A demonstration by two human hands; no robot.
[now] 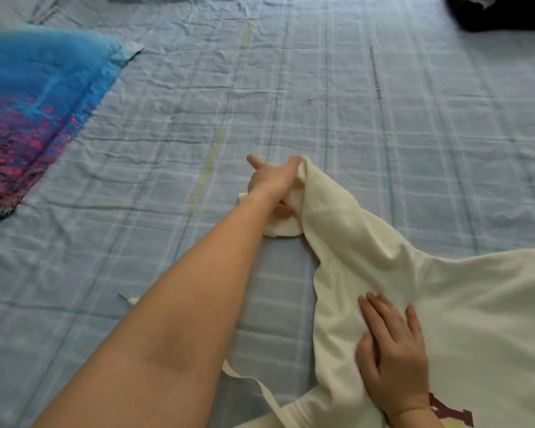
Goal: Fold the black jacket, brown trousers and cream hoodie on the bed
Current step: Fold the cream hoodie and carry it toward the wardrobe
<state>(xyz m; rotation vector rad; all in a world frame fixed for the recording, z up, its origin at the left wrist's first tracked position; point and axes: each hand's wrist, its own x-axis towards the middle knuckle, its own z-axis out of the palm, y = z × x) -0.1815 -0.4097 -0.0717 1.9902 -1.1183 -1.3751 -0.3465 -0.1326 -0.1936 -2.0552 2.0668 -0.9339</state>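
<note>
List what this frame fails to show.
- Cream hoodie: its body runs past the right and bottom edges, head view.
- Black jacket: cut by the top-right corner.
- Brown trousers: nowhere in view.
- Left hand: its grip on the sleeve end is partly hidden by cloth.

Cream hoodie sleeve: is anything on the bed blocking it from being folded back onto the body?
Nothing visible. The left hand grips the sleeve end of the cream hoodie; only the right hand, pressing flat, lies on the body.

Cream hoodie point(445, 288); blue plaid sheet point(291, 88); blue-pink pillow point(28, 103).
</note>
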